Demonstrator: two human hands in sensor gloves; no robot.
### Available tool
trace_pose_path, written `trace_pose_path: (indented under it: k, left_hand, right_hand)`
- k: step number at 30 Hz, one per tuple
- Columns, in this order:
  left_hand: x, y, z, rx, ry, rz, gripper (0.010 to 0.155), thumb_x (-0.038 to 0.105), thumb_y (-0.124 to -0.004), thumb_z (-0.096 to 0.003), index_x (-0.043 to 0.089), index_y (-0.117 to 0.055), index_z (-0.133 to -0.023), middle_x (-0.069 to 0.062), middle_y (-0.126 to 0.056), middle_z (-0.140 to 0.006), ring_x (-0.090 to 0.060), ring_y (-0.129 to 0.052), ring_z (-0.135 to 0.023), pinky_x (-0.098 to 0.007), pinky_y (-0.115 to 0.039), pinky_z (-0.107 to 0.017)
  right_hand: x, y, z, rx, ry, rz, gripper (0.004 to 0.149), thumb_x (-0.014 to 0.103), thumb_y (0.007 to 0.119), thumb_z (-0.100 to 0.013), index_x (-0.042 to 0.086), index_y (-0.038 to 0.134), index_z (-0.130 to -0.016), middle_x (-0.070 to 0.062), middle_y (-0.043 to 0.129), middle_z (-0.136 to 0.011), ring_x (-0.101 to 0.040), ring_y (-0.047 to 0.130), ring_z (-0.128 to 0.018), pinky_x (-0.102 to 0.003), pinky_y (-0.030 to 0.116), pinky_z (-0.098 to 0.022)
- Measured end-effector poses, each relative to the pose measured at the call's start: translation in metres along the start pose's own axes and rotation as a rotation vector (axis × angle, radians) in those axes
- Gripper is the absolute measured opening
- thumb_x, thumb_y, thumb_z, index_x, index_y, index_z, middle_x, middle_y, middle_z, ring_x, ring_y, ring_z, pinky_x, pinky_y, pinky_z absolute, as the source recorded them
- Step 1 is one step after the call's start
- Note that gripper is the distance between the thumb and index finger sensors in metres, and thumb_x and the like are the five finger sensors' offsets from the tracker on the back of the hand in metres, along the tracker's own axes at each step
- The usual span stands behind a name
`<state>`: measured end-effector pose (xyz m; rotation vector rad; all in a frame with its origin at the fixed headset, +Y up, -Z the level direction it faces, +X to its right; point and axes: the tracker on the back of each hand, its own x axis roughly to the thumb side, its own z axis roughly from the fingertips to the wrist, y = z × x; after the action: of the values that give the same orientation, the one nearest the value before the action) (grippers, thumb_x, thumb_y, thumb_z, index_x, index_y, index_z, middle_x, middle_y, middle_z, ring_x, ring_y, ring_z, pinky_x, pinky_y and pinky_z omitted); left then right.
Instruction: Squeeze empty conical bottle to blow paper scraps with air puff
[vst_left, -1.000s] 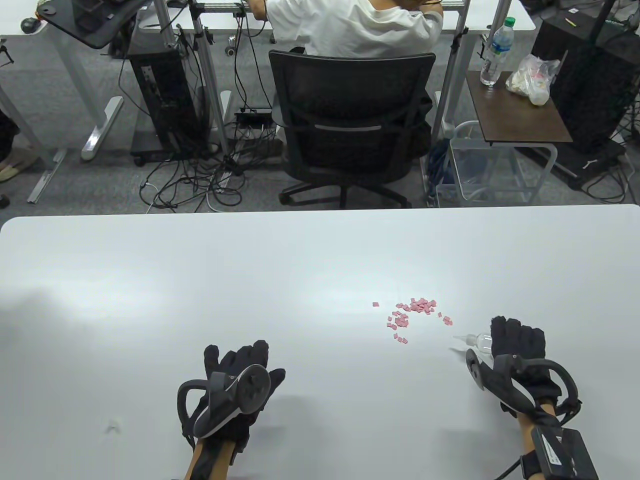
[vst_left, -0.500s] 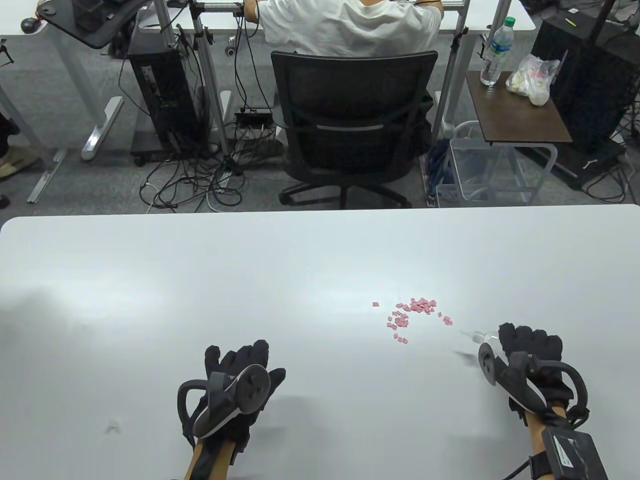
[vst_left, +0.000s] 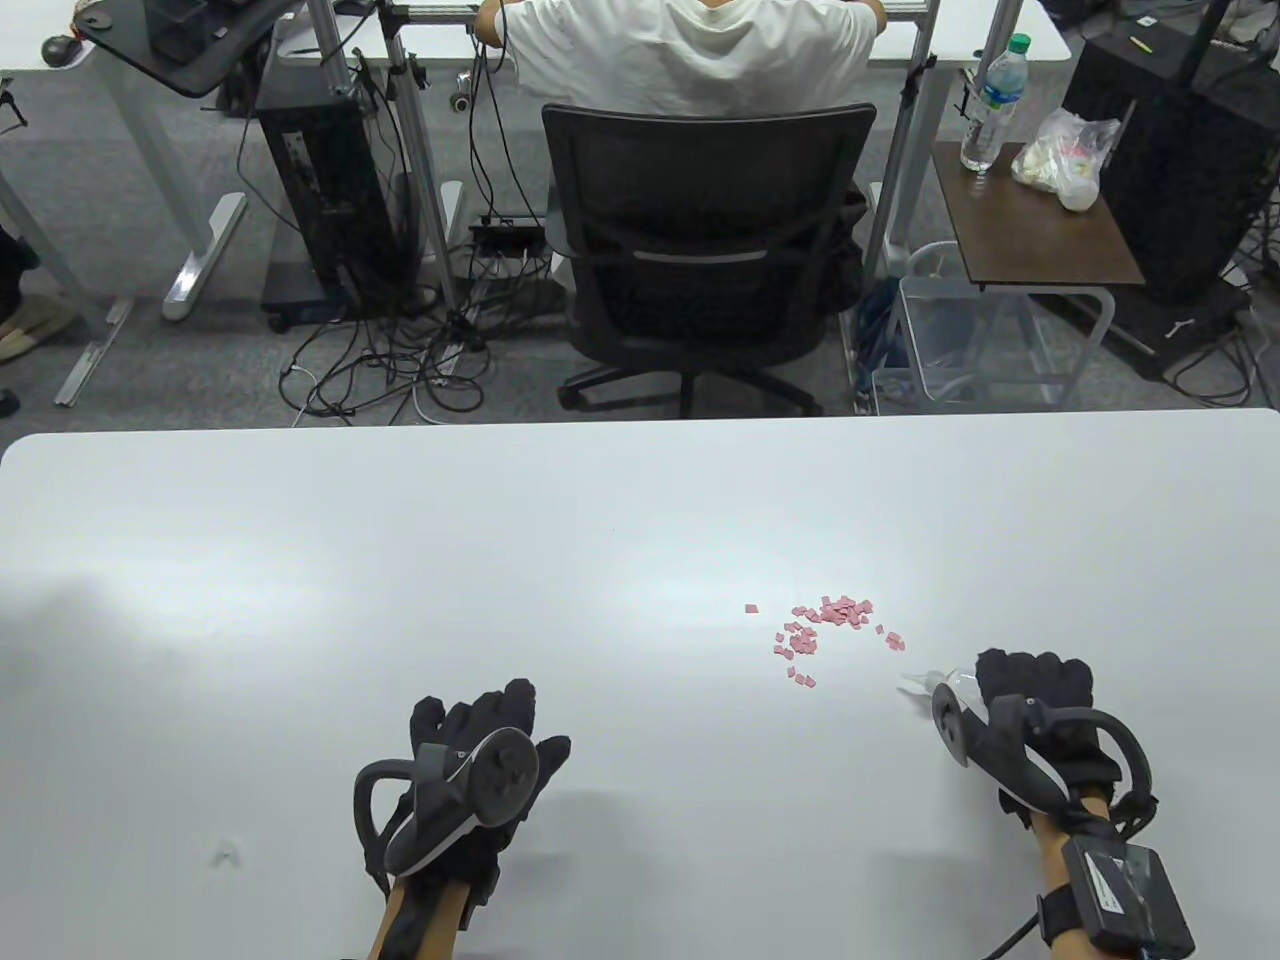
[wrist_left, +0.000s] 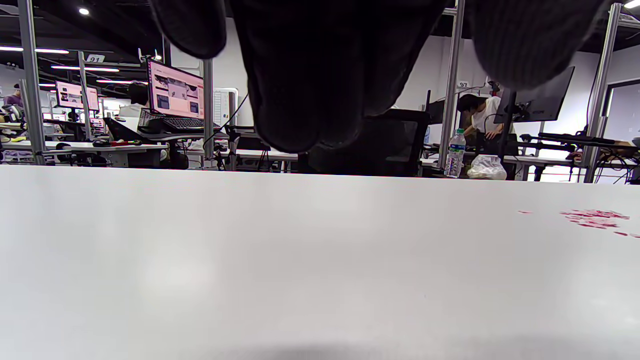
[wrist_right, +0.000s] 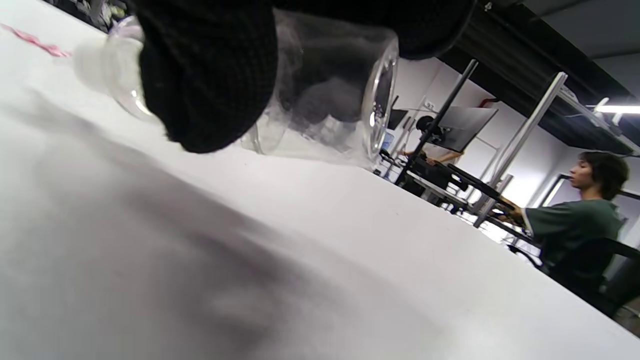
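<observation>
Since half a second ago, the right hand (vst_left: 1030, 700) has moved a little to the left, back toward the paper scraps (vst_left: 825, 630), carrying the conical bottle (vst_left: 945, 684) with it. This grip is closed around the clear body of the bottle; the bottle lies almost level just above the table (vst_left: 300, 560), and its white nozzle points left toward the scraps, near them but not touching. The scraps lie in a loose group right of the table's middle. The left hand (vst_left: 470, 770) rests flat on the table near the front edge, fingers spread, holding nothing. Much open surface lies toward the far edge and the left edge.
</observation>
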<state>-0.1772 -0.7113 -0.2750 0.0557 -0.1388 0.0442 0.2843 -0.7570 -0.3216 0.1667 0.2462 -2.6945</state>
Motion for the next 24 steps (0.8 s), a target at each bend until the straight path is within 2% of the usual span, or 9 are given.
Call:
trace_pose_path:
  k: [4,7,8,11,14,17,21,24]
  left_hand:
    - [-0.0001,-0.0005,-0.0003,-0.005,-0.001,0.000,0.074,0.064,-0.074,-0.0529,0.021,-0.067,-0.112,-0.008,-0.084,-0.106,-0.029,-0.092,-0.092,-0.061,-0.048,-0.081]
    - [0.0001,-0.0004,-0.0003,-0.006,-0.002,-0.002,0.074,0.064,-0.074,-0.0529,0.021,-0.067,-0.112,-0.008,-0.084,-0.106,-0.029,-0.092,-0.092,-0.061,-0.048,-0.081]
    - [0.0001,-0.0003,-0.0002,-0.006,-0.002,-0.002,0.073,0.064,-0.074,-0.0528,0.021,-0.067,-0.112,-0.008,-0.084,-0.106,-0.029,-0.092,-0.092,-0.061,-0.048,-0.081]
    - [0.0000,-0.0006,-0.0001,-0.006,-0.001,0.001,0.073,0.064,-0.074,-0.0529,0.021,-0.067,-0.112,-0.008,-0.083,-0.106,-0.029,-0.092,-0.092,-0.062,-0.048,-0.081]
    - [-0.0001,-0.0004,-0.0003,-0.004,-0.001,0.001,0.074,0.064,-0.074,-0.0530,0.021,-0.067,-0.112,-0.008,-0.083,-0.107,-0.029,-0.092,-0.092,-0.062,-0.047,-0.081]
    - [-0.0001,-0.0007,-0.0008,-0.004,-0.002,0.003,0.074,0.064,-0.074,-0.0529,0.021,-0.067,-0.112,-0.008,-0.083,-0.107,-0.029,-0.092,-0.092,-0.062,-0.047,-0.081]
    - [0.0004,-0.0017,-0.0011,-0.014,-0.004,0.001,0.073,0.064,-0.074,-0.0529,0.022,-0.067,-0.112,-0.008,-0.083,-0.107,-0.029,-0.092,-0.093,-0.062,-0.047,-0.081]
    - [0.0003,-0.0011,-0.0008,-0.011,-0.003,0.001,0.074,0.064,-0.074,-0.0529,0.022,-0.067,-0.113,-0.008,-0.083,-0.107,-0.029,-0.092,-0.093,-0.062,-0.047,-0.081]
  right_hand:
    - [0.0035,-0.0009,-0.0003,0.016,-0.033,-0.015,0.067,0.040,0.099,-0.035,0.029,0.079,-0.099,0.001,0.092,-0.096,-0.025,0.090,-0.090,-0.050,0.071,-0.073]
    - [0.0048,-0.0038,0.0002,-0.033,-0.043,-0.023,0.060,0.038,0.098,-0.035,0.027,0.086,-0.092,-0.001,0.098,-0.087,-0.024,0.095,-0.082,-0.048,0.075,-0.070]
    - [0.0056,-0.0029,-0.0004,-0.007,-0.048,-0.027,0.060,0.038,0.098,-0.035,0.026,0.086,-0.092,-0.001,0.098,-0.087,-0.024,0.096,-0.082,-0.048,0.075,-0.070]
    - [0.0065,-0.0008,0.0001,0.026,-0.061,-0.016,0.069,0.041,0.099,-0.035,0.027,0.079,-0.100,0.000,0.092,-0.096,-0.025,0.090,-0.090,-0.052,0.071,-0.074]
    - [0.0067,-0.0011,0.0020,0.006,-0.060,-0.017,0.066,0.040,0.098,-0.036,0.028,0.080,-0.098,0.000,0.093,-0.095,-0.025,0.091,-0.089,-0.052,0.070,-0.074]
    - [0.0060,-0.0043,0.0035,-0.040,-0.060,-0.031,0.060,0.038,0.098,-0.035,0.025,0.085,-0.093,-0.001,0.098,-0.087,-0.024,0.096,-0.081,-0.050,0.074,-0.071]
    - [0.0078,-0.0044,0.0020,-0.017,-0.069,-0.028,0.069,0.041,0.098,-0.036,0.024,0.078,-0.100,-0.003,0.092,-0.096,-0.027,0.090,-0.089,-0.053,0.069,-0.074]
    - [0.0088,-0.0034,0.0009,-0.016,-0.085,-0.024,0.063,0.039,0.098,-0.036,0.026,0.083,-0.095,-0.001,0.095,-0.091,-0.025,0.093,-0.085,-0.052,0.070,-0.074]
